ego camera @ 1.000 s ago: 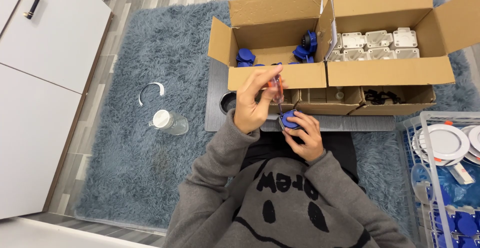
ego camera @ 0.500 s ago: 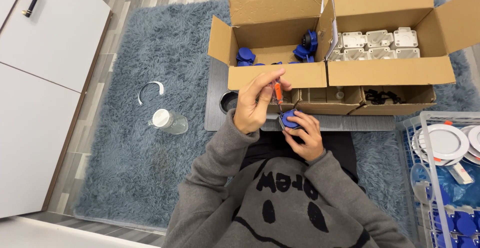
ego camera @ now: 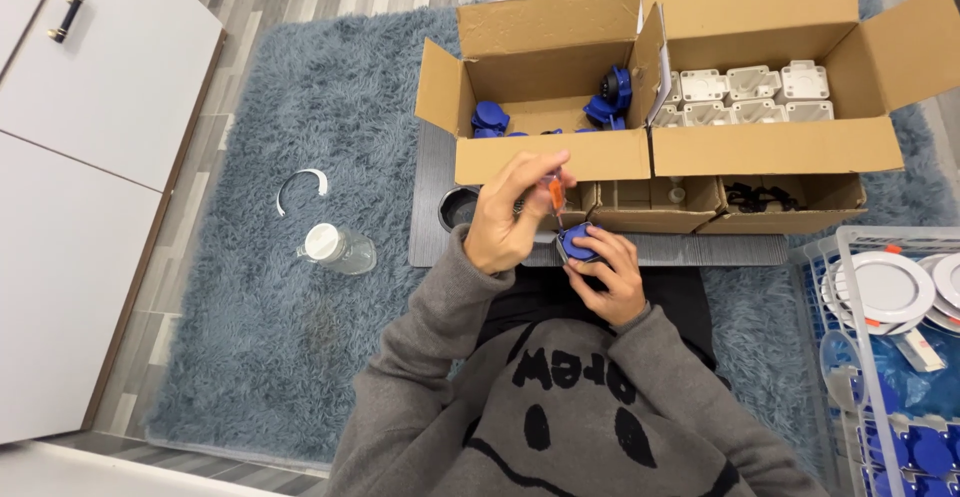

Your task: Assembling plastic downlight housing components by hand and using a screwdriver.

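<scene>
Blue round part point(ego camera: 577, 244) just in front of the left cardboard box point(ego camera: 545, 157).
Right hand point(ego camera: 605, 275) clamps it; left hand point(ego camera: 510, 219) pinches an orange screwdriver point(ego camera: 556, 197), tip down onto it.

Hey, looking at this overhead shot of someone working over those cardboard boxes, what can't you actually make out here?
Head view, the only one:
- Blue part: mostly covered by the right hand; its shape is unclear.
- Orange-handled tool: the left hand wraps the handle, and the tip is too small to see.
- Basket: cut off by the right edge.
- Small box: dark contents are shadowed under the flaps.
</scene>
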